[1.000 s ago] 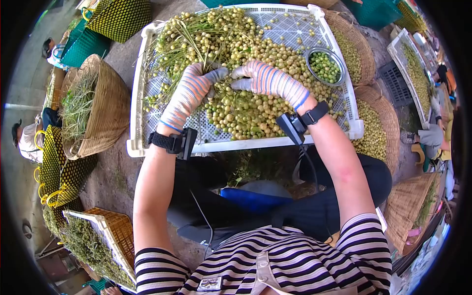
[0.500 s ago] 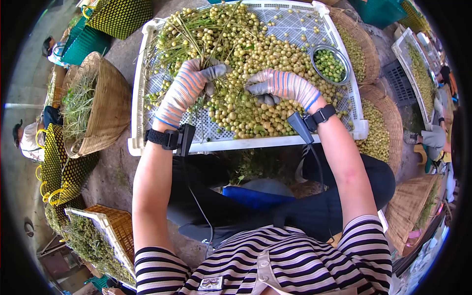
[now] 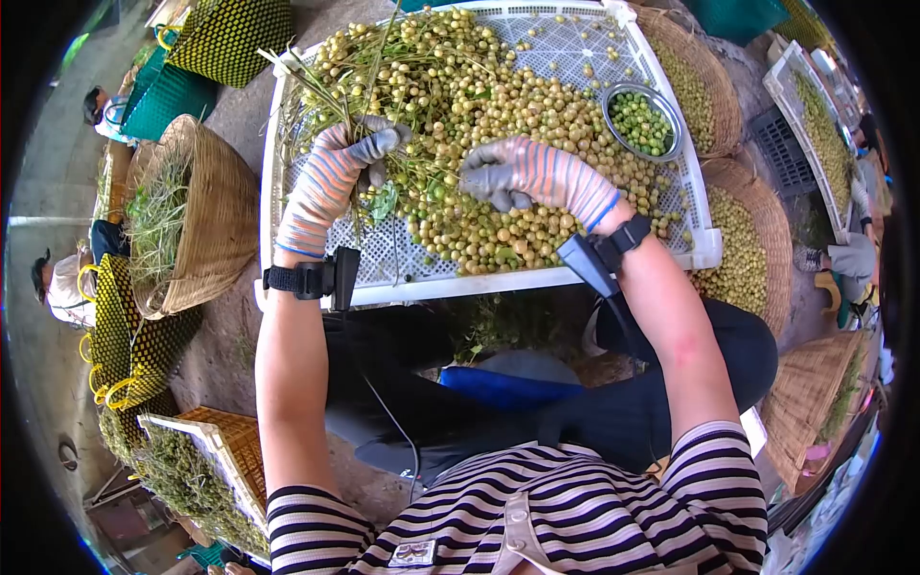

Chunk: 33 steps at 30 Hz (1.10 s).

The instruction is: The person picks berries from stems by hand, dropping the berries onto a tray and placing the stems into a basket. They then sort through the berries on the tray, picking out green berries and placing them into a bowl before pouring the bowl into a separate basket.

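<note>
Left hand farther left over white tray, fingers round stems; right fingers curled, hold unclear; baskets around.

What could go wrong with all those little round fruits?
The metal bowl sits close to the tray's side, so the right hand might bump it and spill the green fruits. The stems in the left hand could flick loose fruits away. The thin cable hanging below could perhaps snag.
</note>
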Each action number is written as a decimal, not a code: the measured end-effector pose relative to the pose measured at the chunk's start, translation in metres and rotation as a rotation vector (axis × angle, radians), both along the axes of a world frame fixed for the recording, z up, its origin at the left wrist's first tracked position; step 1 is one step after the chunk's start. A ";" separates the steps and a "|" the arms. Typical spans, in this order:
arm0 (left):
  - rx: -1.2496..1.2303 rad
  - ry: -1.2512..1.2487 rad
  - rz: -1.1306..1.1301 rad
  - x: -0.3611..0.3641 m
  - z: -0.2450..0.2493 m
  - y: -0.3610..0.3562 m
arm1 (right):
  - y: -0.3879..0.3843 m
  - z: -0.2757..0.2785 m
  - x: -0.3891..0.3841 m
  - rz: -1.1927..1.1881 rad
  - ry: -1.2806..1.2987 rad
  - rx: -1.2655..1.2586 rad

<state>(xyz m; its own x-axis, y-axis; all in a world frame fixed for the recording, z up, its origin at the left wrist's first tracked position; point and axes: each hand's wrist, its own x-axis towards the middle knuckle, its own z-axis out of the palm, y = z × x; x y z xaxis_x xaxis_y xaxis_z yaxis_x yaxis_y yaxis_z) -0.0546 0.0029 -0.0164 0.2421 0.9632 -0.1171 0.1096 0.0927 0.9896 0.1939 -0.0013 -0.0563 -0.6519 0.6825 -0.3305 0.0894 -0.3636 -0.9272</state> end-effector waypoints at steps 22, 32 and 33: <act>-0.006 -0.004 0.005 -0.002 0.004 -0.001 | 0.012 -0.017 0.000 -0.175 0.217 0.002; 0.007 0.025 -0.037 0.005 0.004 0.000 | 0.012 -0.002 0.000 -0.029 0.041 -0.092; -0.009 0.027 -0.042 0.007 0.003 -0.001 | 0.013 -0.004 -0.003 -0.007 0.012 -0.064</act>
